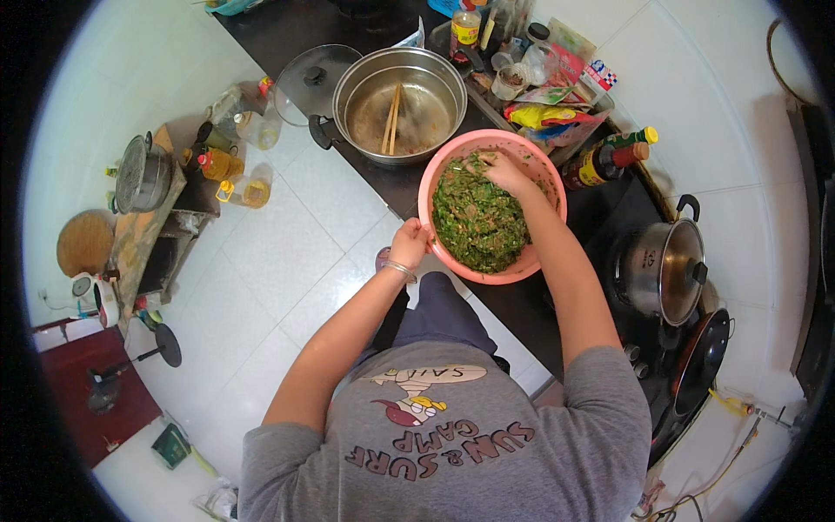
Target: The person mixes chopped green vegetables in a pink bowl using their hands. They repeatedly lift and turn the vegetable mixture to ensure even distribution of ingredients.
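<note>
A pink plastic basin (557, 187) sits at the counter's edge, filled with a chopped green mixture (478, 217) flecked with pinkish bits. My left hand (410, 243) grips the basin's left rim, fingers closed around the edge. A bracelet circles that wrist. Inside the basin, at the far side, my right hand (502, 170) is pressed into the greens with its fingers curled. The fingertips are partly hidden by the mixture. Just beyond the basin stands a wide steel pot (357, 122) with a pair of wooden chopsticks (392, 120) resting in it.
A glass lid (304, 74) lies left of the pot. Seasoning bottles (600, 165) and packets (544, 116) crowd the wall side. To the right, a lidded pot (648, 265) and a black pan (701, 361) sit on the stove. Oil bottles (246, 191) stand at the left.
</note>
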{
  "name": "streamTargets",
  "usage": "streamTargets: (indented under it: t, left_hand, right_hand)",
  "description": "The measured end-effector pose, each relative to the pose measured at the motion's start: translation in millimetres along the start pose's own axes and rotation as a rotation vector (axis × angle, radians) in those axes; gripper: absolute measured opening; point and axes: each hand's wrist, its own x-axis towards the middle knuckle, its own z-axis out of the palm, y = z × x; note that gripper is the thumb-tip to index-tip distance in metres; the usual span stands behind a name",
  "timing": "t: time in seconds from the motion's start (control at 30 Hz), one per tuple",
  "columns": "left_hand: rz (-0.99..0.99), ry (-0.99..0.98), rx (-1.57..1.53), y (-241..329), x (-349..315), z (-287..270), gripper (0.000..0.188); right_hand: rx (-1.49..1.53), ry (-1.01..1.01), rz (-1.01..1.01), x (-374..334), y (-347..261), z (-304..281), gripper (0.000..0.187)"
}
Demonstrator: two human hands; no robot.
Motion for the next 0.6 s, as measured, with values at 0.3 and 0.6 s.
streamTargets:
  t: [0.3, 0.6]
  left_hand:
    - [0.009, 0.019, -0.008, -1, 0, 2, 0.014]
    - [0.002, 0.011, 0.016, 2, -2, 1, 0.015]
  right_hand:
    - [-0.495, -0.143, -0.520, -97, -35, 23, 0.033]
    - [-0.840, -0.233, -0.560, -128, -7, 57, 0.028]
